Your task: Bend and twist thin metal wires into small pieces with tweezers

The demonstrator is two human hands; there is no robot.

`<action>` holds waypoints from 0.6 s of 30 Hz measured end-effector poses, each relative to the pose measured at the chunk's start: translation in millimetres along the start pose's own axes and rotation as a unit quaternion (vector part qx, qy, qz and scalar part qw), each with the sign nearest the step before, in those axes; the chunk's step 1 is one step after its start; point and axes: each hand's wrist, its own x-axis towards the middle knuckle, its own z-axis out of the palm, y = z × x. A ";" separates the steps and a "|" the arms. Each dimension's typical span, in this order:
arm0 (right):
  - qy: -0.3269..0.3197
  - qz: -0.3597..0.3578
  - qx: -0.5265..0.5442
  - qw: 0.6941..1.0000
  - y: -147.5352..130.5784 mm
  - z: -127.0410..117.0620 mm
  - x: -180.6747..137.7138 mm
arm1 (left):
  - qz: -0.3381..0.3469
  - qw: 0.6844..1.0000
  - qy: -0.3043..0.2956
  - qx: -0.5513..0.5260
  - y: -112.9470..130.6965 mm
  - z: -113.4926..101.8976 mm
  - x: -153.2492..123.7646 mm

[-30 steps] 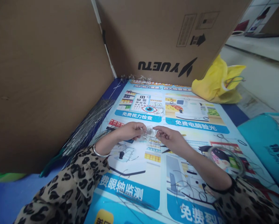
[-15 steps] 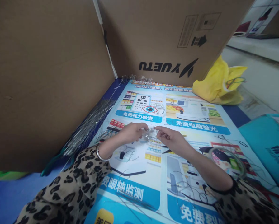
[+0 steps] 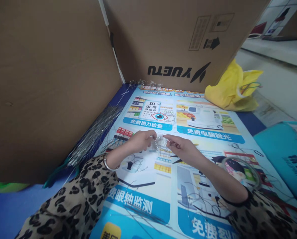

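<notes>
Head view: the left hand (image 3: 141,141) and the right hand (image 3: 180,145) each grasp a small ring-shaped piece of thin, silver-coloured wire (image 3: 160,148) between thumb and fingers, from opposite sides. The wire piece is positioned between the fingertips, above the blue-and-white printed poster (image 3: 173,189) covering part of the blue worktop (image 3: 16,212). A bundle of straight silver wires (image 3: 91,139) lies left of the poster, beside the brown cardboard panel (image 3: 51,83). A yellow bag (image 3: 230,91) and a turquoise box (image 3: 275,142) are located to the right.
</notes>
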 end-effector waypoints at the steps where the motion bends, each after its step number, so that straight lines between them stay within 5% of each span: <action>1: -0.001 -0.001 0.003 1.000 1.1 0.2 0.1 | 0.003 1.000 0.005 -0.005 -0.7 0.3 0.5; 10: 0.005 0.015 0.044 0.999 8.1 3.5 -0.2 | 0.018 0.984 -0.073 -0.163 0.0 -13.5 3.4; 18: 0.004 0.031 0.065 0.997 1.4 1.5 -1.0 | 0.017 0.977 -0.088 -0.192 8.7 -13.6 0.2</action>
